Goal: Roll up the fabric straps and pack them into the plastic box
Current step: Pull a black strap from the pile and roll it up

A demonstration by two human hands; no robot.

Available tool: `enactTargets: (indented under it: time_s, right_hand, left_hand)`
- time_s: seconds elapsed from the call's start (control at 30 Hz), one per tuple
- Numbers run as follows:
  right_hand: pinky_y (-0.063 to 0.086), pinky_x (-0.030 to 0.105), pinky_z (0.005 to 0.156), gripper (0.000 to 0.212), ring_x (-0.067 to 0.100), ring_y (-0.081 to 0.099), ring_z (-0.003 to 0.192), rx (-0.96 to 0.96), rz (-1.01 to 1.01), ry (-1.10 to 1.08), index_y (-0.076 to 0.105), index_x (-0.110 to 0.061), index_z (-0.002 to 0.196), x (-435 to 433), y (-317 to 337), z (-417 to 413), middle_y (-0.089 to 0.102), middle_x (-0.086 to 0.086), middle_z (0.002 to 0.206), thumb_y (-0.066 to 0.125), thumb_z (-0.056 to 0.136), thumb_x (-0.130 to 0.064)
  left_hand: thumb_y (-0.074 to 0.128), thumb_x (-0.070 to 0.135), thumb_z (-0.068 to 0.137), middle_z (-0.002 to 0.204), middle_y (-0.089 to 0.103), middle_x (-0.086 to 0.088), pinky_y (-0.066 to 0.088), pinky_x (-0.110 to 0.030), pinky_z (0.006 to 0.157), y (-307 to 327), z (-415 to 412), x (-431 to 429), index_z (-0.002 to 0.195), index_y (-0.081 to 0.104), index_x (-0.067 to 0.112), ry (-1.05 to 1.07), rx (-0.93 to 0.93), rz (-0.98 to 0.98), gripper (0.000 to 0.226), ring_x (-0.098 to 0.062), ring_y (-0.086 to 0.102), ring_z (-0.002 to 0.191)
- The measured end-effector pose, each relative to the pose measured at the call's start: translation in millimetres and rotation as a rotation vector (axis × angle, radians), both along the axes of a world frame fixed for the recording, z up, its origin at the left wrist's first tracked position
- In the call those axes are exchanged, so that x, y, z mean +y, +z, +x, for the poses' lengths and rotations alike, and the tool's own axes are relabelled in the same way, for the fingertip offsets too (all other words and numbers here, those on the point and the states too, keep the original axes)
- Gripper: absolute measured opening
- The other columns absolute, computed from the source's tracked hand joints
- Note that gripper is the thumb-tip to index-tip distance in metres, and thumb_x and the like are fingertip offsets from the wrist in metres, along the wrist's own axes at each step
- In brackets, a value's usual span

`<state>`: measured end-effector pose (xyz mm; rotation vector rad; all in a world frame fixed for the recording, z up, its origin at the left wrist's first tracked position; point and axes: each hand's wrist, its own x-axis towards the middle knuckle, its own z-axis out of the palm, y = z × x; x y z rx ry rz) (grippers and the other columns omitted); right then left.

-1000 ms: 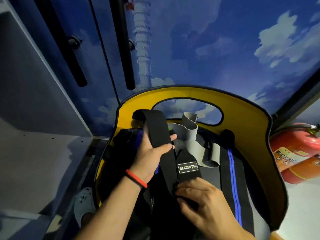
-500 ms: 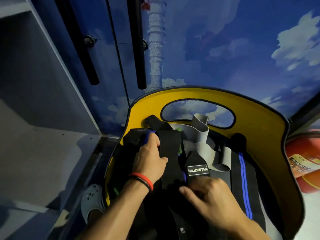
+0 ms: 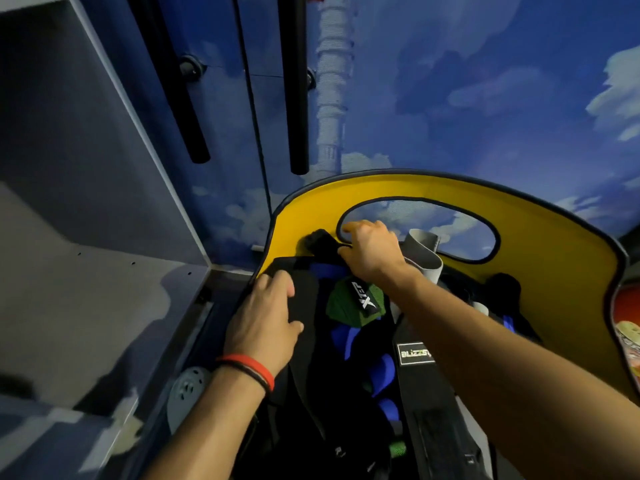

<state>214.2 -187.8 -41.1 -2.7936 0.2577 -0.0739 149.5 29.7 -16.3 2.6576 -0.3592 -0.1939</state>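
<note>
Black strap [image 3: 317,240] held in curled fingers of right hand [image 3: 372,251] by yellow wall [image 3: 554,254]; left hand [image 3: 263,317] flat, fingers straight

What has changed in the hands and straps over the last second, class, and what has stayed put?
The left hand lowered the raised black strap into the yellow container, let go and now rests flat on black fabric. The right hand left the labelled strap, reached forward and took a grip on the black strap's far end. The grey band stayed curled by the far wall.
</note>
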Motion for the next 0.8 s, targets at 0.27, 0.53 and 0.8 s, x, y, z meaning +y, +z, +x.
enactTargets:
  time_s: [0.27,0.53,0.8]
  right_hand:
    - [0.01,0.055,0.119,0.016,0.029,0.063,0.106,0.094,-0.133,0.066,0.061,-0.02,0.106,5.5,-29.1,21.9,0.07,0.004,0.1,0.06,0.09,-0.016]
    - [0.047,0.042,0.08,0.017,0.037,0.063,0.099,-0.226,0.104,0.012,0.063,-0.022,0.109,-7.5,7.5,-29.5,0.073,0.008,0.102,0.066,0.094,-0.029]
    - [0.056,0.041,0.075,0.014,0.018,0.068,0.091,-0.51,0.402,-0.114,0.065,-0.021,0.108,-22.0,41.3,-74.2,0.072,-0.006,0.096,0.069,0.095,-0.021]
  left_hand:
    - [0.079,0.053,0.073,0.163,-0.019,-0.006,0.011,-0.054,0.123,-17.8,-17.0,-23.2,0.14,0.034,0.039,-0.112,-0.139,0.294,0.082,-0.031,-0.015,0.153]
    - [0.081,0.051,0.073,0.157,-0.043,-0.002,0.012,-0.055,0.123,-26.3,-13.4,-34.1,0.153,0.02,0.044,-0.207,-0.076,0.276,0.101,-0.036,-0.038,0.145]
    - [0.082,0.057,0.068,0.158,-0.041,0.002,-0.01,-0.065,0.118,-28.4,-15.6,-40.8,0.154,-0.006,0.049,-0.302,-0.115,0.342,0.124,-0.032,-0.04,0.144]
